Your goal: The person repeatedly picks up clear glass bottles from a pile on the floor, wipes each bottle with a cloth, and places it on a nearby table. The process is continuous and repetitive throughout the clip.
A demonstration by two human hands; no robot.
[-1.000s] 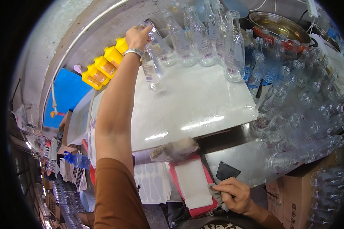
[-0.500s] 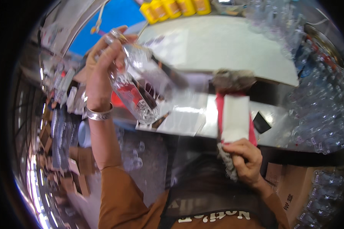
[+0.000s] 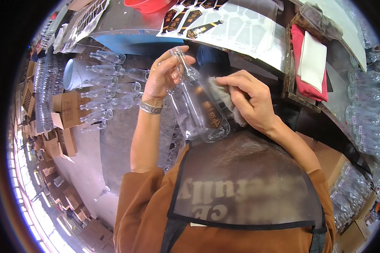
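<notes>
Above your apron (image 3: pixel 249 177), both hands are raised near each other, forearms angled in from below. Left hand (image 3: pixel 162 74): wrist upright, silvery bracelet (image 3: pixel 150 107) on it, fingers curled round glass near the necks, grip narrow. It holds bottles (image 3: pixel 203 103), two by appearance, tilted with necks up to the left and bases down to the right. Right hand (image 3: pixel 252 101): back turned up, fingers pointing left, bent and pinching a grey rag (image 3: pixel 227 99) that hangs below them.

Metal surface (image 3: pixel 122 19) runs across the top of the view. On it: a red basin (image 3: pixel 141 4), cut off by the upper edge, and a label sheet (image 3: pixel 261 31), part bare, part carrying black labels. Further right, a folded white cloth (image 3: pixel 314 61) lies on a red cloth (image 3: pixel 297 40), with a grey-brown roll (image 3: pixel 321 21) beyond. Rows of clear glassware (image 3: pixel 367 116) fill the right rim. Floor to your left: glass bottles in a group, a pale bucket (image 3: pixel 74 75), cartons (image 3: pixel 67 111).

Held glass lies between your hands, over the upper edge of the apron. One bottle wears a black label (image 3: pixel 212 113), facing the rag; whether rag and glass touch, you cannot tell.
</notes>
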